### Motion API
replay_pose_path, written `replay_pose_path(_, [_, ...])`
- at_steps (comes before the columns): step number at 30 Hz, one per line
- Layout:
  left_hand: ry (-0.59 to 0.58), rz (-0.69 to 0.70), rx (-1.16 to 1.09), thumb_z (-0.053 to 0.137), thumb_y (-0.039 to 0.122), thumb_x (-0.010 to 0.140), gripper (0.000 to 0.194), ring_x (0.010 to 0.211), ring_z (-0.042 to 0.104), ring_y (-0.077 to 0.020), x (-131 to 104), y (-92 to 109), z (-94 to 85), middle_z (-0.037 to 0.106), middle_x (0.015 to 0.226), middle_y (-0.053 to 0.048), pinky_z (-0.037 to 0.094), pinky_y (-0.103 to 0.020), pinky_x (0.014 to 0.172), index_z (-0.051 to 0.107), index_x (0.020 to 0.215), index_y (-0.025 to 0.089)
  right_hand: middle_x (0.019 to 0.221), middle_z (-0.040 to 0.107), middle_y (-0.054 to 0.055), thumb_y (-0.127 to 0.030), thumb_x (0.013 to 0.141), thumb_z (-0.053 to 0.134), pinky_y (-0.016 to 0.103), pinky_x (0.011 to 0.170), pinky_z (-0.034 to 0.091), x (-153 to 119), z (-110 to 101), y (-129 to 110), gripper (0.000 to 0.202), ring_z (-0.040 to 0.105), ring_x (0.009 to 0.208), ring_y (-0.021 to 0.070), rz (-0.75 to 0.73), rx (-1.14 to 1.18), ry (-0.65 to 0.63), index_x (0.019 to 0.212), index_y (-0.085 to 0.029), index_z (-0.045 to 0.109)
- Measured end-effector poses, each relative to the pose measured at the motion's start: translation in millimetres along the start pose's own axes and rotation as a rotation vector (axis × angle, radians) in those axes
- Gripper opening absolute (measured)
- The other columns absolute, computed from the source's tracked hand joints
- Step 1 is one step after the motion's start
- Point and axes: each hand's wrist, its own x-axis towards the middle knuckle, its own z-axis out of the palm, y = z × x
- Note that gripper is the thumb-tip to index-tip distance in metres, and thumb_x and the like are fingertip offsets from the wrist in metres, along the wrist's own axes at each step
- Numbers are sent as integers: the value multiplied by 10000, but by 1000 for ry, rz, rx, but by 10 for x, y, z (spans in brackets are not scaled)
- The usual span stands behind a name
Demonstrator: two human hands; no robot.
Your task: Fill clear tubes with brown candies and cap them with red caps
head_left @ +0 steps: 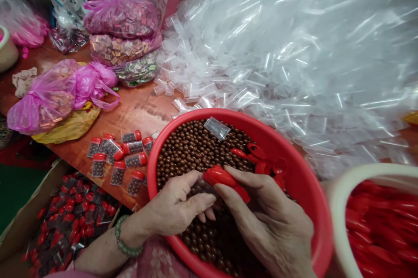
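Note:
Over a red basin (241, 116) of brown balls (186, 147), my left hand (183, 204) is closed around a clear container (200, 187) filled with balls. My right hand (267, 212) pinches a red cap (222, 176) at the container's upper end. The fingers partly hide how cap and container meet. An empty clear container (217, 128) lies on the balls near the basin's back rim. Several loose red caps (263, 167) rest inside the basin at the right.
Clear containers (261, 60) heap behind the basin. Capped, filled containers (117, 172) lie on the table (140, 106) to the left, above a box of more (75, 212). Bulging bags (120, 16) stand at the back left. A white bucket (339, 199) of red caps is at the right.

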Motion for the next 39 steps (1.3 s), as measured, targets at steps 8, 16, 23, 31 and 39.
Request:
replay_pose_path(8, [-7, 61, 59, 563, 247, 927, 139, 676, 549, -93, -16, 1, 1, 574, 776, 6, 456, -206, 627, 573, 1013, 139, 884, 753, 22, -317, 832, 743, 310, 753, 620, -16, 27, -50, 167, 732, 773, 178, 190, 123, 31, 978, -245, 708])
replay_pose_path(16, [-45, -35, 3, 542, 259, 921, 103, 570, 524, -77, 4, -12, -20, 557, 678, 28, 446, -185, 549, 508, 930, 163, 905, 781, 27, -281, 866, 702, 297, 719, 626, -37, -10, 11, 145, 743, 743, 179, 70, 6, -9, 1004, -245, 728])
replay_pose_path(23, [-41, 49, 90, 514, 260, 922, 99, 596, 539, -92, -12, -5, -33, 568, 691, 17, 448, -214, 591, 482, 875, 178, 860, 773, 14, -251, 890, 667, 282, 670, 603, -102, 78, 33, 114, 730, 701, 170, 16, -13, 49, 994, -240, 711])
replay_pose_path(31, [-65, 157, 278, 531, 243, 901, 84, 632, 545, -116, 26, 21, -75, 568, 722, 7, 417, -229, 591, 481, 874, 181, 922, 774, 20, -240, 884, 670, 292, 707, 612, 116, -189, 10, 166, 735, 751, 185, 6, 48, -180, 1038, -274, 720])
replay_pose_path(39, [-118, 47, 100, 530, 275, 911, 113, 623, 554, -106, 29, -21, -79, 575, 715, 5, 441, -213, 585, 519, 920, 164, 961, 763, 22, -223, 916, 631, 284, 700, 607, 115, -270, 35, 201, 733, 779, 188, -190, -92, -272, 1101, -283, 683])
